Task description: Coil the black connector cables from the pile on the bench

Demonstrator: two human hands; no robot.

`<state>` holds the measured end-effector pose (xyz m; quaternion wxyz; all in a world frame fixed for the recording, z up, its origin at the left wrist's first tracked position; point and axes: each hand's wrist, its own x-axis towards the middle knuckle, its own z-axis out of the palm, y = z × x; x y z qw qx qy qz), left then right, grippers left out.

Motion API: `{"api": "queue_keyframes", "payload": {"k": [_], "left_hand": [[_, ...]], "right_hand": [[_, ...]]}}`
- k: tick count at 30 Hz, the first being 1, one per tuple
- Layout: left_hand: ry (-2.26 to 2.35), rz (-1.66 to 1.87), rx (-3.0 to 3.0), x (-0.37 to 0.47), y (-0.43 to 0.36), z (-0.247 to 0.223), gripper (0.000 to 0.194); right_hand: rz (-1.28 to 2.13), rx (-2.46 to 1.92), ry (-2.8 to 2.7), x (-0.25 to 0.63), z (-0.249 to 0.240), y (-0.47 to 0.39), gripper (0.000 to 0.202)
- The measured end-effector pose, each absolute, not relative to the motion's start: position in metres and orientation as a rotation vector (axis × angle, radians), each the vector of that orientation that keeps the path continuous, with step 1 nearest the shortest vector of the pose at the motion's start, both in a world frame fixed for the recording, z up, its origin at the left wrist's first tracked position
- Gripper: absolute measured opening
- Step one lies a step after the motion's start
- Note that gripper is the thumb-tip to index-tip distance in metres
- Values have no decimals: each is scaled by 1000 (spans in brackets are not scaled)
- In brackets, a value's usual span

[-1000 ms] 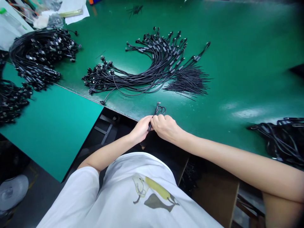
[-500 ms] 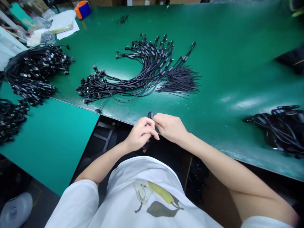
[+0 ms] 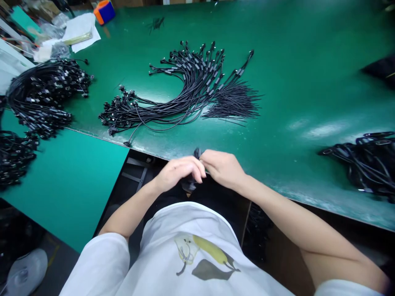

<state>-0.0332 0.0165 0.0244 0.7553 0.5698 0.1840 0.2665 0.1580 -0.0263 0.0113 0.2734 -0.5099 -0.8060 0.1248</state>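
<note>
Over the near edge of the green table, my left hand (image 3: pixel 182 172) and my right hand (image 3: pixel 222 167) meet around a folded black cable (image 3: pixel 197 153). The right fingers are pinched on it. My left fingers are curved over the lower part of the cable, partly blurred, and their grip is hard to make out. Dark cable parts hang below the left hand. Beyond the hands lies a curved bundle of black cables (image 3: pixel 173 107) with small connectors at both ends. Beside its right end is a pile of thin black ties (image 3: pixel 236 101).
Coiled black cables (image 3: pixel 46 92) lie at the left, with another heap (image 3: pixel 15 158) below them. More black cables (image 3: pixel 367 162) are at the right. Papers (image 3: pixel 80 31) and an orange and blue roll (image 3: pixel 105 12) sit at the back left of the green table (image 3: pixel 293 82).
My left hand has shifted slightly left and its fingers now reach over the cable. My right hand stays pinched in nearly the same place. The view has moved slightly.
</note>
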Motion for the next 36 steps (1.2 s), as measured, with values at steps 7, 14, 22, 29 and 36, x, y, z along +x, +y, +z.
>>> {"api": "queue_keyframes", "payload": {"k": [7,14,22,29,36], "left_hand": [[622,465,823,-23,10,-12,67],[513,163,667,-44,29,6,73],[556,312,1029,-38,11,5,63],[720,349,991,-30,14,9,51],[678,280,1066,-35,19,12,48]], "right_hand": [[139,-1425,-2222,160,24,-29,29],[-107,-1126,-2449,156,23,-34,28],[806,-1508,-2004,157,20,-34,34],[244,-1578,-2134,157,16,-41,28],[71,-1398,-2502,178,7,-24,40]]}}
